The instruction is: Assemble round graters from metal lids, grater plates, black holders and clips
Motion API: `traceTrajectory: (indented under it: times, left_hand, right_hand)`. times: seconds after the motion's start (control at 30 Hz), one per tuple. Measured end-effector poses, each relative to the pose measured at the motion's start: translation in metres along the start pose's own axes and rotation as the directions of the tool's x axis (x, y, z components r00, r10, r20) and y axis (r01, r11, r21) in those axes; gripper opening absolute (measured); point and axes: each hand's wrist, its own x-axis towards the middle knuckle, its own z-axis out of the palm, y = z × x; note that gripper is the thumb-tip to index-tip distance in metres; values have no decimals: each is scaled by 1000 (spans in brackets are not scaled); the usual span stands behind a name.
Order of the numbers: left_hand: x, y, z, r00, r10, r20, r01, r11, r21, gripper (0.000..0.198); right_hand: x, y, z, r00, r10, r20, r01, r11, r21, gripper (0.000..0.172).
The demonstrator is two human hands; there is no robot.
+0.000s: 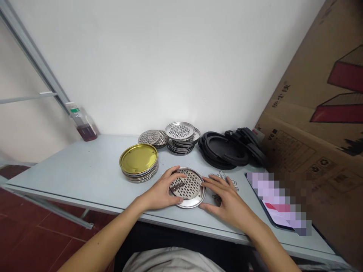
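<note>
A round silver metal lid (pixel 185 204) lies on the table in front of me, with a perforated metal grater disc (pixel 189 186) inside its rim. From the left, my left hand (pixel 161 190) curves around them, its thumb at the lower edge and its fingers over the upper edge. My right hand (pixel 227 196) grips the lid's rim from the right, thumb low and fingertips higher up. Several small metal rings (pixel 221 174) lie just beyond my right fingers. Some small things under my right palm are mostly hidden.
A stack of lids topped by a gold one (pixel 138 158) stands left. Behind are loose grater discs (pixel 149 137) and a stack of lids with discs (pixel 179 131). Black plastic rings (pixel 224 149), a phone (pixel 272 204) and a cardboard box (pixel 306 151) are right; a bottle (pixel 85 130) stands far left.
</note>
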Motion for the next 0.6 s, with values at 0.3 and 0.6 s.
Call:
traceTrajectory:
  times: [0.3,0.6]
  left_hand:
    - [-10,-5,-6,998,55,35,-59,992,111,79]
    - [-33,-10,-1,991,131,-6,-118,913,391,79]
  right_hand:
    - [0,1,-1,1000,10,12,-10,1000,-7,57]
    - [3,-20,2,997,-73,-17,72,997,-36,78]
